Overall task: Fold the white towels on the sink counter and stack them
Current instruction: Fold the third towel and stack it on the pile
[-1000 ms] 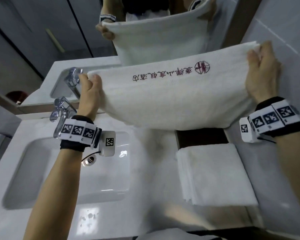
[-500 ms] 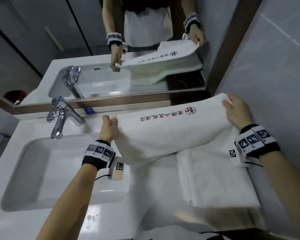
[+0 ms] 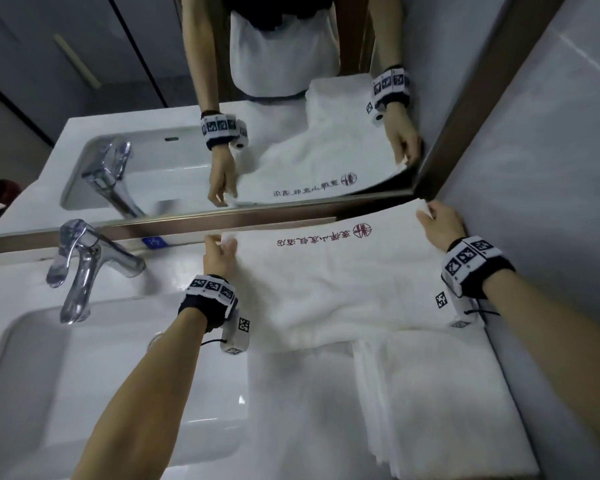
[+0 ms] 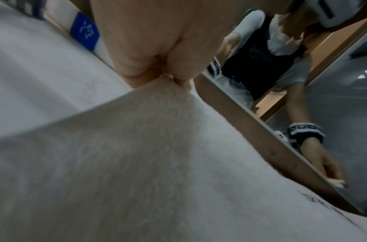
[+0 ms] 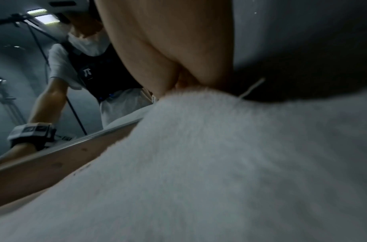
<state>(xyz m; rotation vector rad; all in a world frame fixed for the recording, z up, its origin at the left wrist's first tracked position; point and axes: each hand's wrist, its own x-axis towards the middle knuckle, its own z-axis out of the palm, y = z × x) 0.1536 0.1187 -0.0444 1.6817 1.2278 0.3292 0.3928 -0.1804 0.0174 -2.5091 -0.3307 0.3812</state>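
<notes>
- Towel (image 3: 343,282), soft and limp, is spread on the counter (image 3: 284,393) by the mirror, overlapping the folded stack (image 3: 430,393); far corners are pinched by left hand (image 3: 219,259) and right hand (image 3: 442,225).
- Left fingers (image 4: 178,65) are clamped on terry.
- Right fingers (image 5: 168,65) likewise; corners judged the best hold.

At your twelve o'clock lies a white towel (image 3: 340,282) printed with dark red characters and a round emblem; at four o'clock, a plain white folded stack (image 3: 440,403); at ten o'clock, a chrome faucet (image 3: 84,268).
</notes>
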